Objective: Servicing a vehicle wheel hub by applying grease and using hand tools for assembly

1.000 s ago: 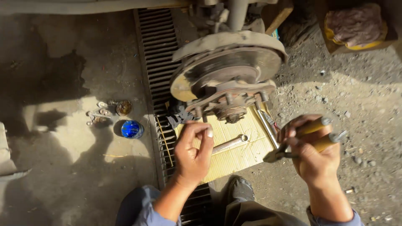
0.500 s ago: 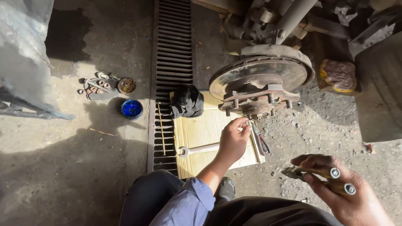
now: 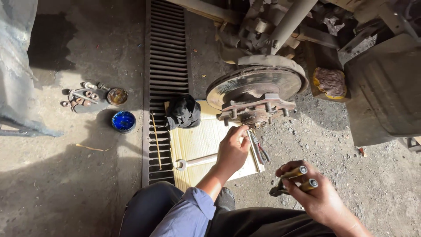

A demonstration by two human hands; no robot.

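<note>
Gritty concrete floor; left hand (image 3: 232, 151) pinching beneath rusty round hub (image 3: 256, 90), right hand (image 3: 318, 195) gripping brass-handled pliers (image 3: 294, 180).

I note a round blue dish (image 3: 123, 121) near a pile of rusty bolts (image 3: 83, 98), left of the long metal drain grate (image 3: 168, 79).

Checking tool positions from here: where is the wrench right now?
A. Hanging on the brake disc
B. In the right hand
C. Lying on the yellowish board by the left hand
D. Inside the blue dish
C: the wrench lies flat on the yellowish board, its shaft running under the left hand.
</note>
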